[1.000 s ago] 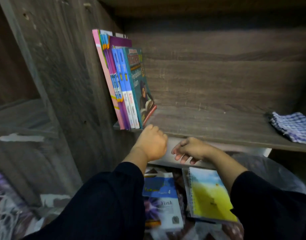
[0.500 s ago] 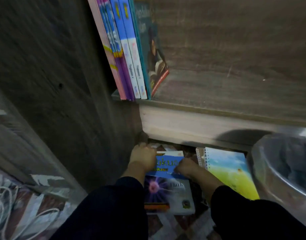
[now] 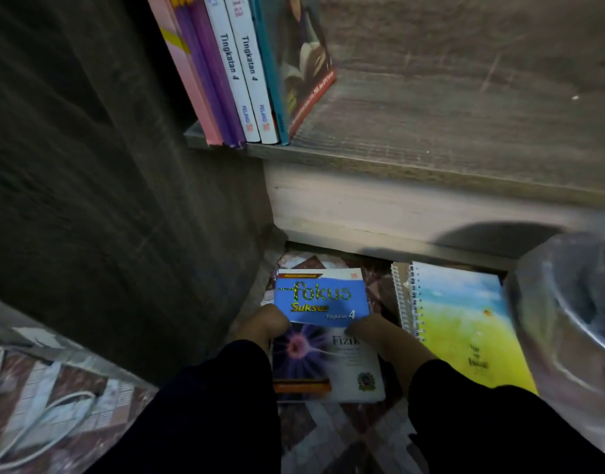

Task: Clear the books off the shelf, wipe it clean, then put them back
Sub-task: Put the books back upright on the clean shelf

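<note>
Books (image 3: 239, 70) stand in a row at the left end of the wooden shelf (image 3: 465, 131), pressed against the dark side panel (image 3: 89, 183) of the unit. From left to right the row has a pink book, purple ones, two white spines with the words "Tingkatan 4", and a teal book that leans, with its cover facing right. The rest of the shelf board to the right of them is bare wood.

On the patterned floor covering (image 3: 342, 429) at the far left lie white cables (image 3: 37, 422). Below the shelf, on the floor, lies the Fizik textbook (image 3: 328, 364) with a blue "Fokus Sukses" band on its cover. The left hand (image 3: 263, 325) is at the left edge of this book, near its top, with the fingers curled round the edge; the fingertips go under and I cannot see them. The right hand (image 3: 372, 331) is at the right edge of the same book, with the fingers bent onto the cover just under the blue band. Both arms wear dark sleeves.

Just beside the book on the right lies a spiral notebook (image 3: 465, 330) with a sky-and-yellow cover, with its wire binding toward the textbook. At the far right edge is a clear plastic bag (image 3: 567, 319), blurred; its content I cannot tell.
</note>
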Action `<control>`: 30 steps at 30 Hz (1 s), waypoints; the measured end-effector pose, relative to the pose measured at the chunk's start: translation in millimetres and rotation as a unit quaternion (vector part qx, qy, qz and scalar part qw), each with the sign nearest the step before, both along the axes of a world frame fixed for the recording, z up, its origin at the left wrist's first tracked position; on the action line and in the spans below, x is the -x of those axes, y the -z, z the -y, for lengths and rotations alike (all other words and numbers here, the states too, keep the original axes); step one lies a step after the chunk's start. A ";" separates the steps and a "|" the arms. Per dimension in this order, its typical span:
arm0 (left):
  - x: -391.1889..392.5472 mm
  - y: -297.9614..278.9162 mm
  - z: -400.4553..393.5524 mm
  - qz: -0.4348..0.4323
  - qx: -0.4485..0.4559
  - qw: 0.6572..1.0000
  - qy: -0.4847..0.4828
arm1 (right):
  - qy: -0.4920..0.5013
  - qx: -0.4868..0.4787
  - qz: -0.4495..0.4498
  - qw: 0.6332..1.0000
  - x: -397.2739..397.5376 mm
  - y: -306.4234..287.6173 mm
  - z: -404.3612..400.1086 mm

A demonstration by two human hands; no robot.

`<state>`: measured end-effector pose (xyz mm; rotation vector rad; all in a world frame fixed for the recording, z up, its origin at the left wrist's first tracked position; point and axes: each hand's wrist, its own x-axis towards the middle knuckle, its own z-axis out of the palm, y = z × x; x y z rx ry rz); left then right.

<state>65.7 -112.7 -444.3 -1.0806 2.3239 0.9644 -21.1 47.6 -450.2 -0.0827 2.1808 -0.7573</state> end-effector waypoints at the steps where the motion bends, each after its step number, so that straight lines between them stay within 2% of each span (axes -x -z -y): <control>1: 0.2 -0.3 -2.0 -0.014 -0.025 0.999 -0.030 | 0.001 0.005 0.019 1.000 0.2 -0.1 -0.9; 4: 9.5 24.3 3.6 -0.051 -0.121 0.980 -0.150 | 0.086 0.049 0.063 0.993 7.8 8.8 -2.3; 6: 16.0 63.6 19.2 -0.064 -0.167 0.963 -0.201 | 0.095 0.057 0.084 0.990 6.8 9.2 -2.7; 7: 13.1 67.0 20.7 -0.068 -0.189 0.955 -0.216 | 0.098 0.060 0.083 0.990 8.4 12.2 -2.5; 10: -2.0 30.9 7.8 -0.077 -0.250 0.931 -0.254 | 0.113 0.056 0.083 0.989 9.7 11.2 -1.3; 14: 3.3 18.2 -0.1 -0.067 -0.246 0.932 -0.258 | 0.127 0.052 0.076 0.988 12.0 17.3 -2.1; 17: 14.6 11.7 -5.1 -0.128 -0.211 0.929 -0.277 | 0.110 0.021 0.068 0.991 14.8 19.4 1.6; 19: 17.6 3.9 -8.2 -0.176 -0.201 0.920 -0.287 | 0.145 0.015 0.053 0.988 18.6 21.9 4.9; 21: 17.7 -0.6 -6.8 -0.215 -0.209 0.906 -0.300 | 0.209 0.052 0.031 0.976 20.5 17.9 3.4; 24: 16.7 -1.2 -0.1 -0.268 -0.221 0.878 -0.328 | 0.312 0.173 0.004 0.934 15.9 1.3 3.4; 27: 12.6 -13.4 2.6 -0.314 -0.232 0.856 -0.339 | 0.334 0.264 -0.050 0.903 8.5 -17.0 13.8; 30: 6.9 -26.3 3.1 -0.358 -0.229 0.838 -0.341 | 0.324 0.313 -0.116 0.885 1.5 -30.1 20.4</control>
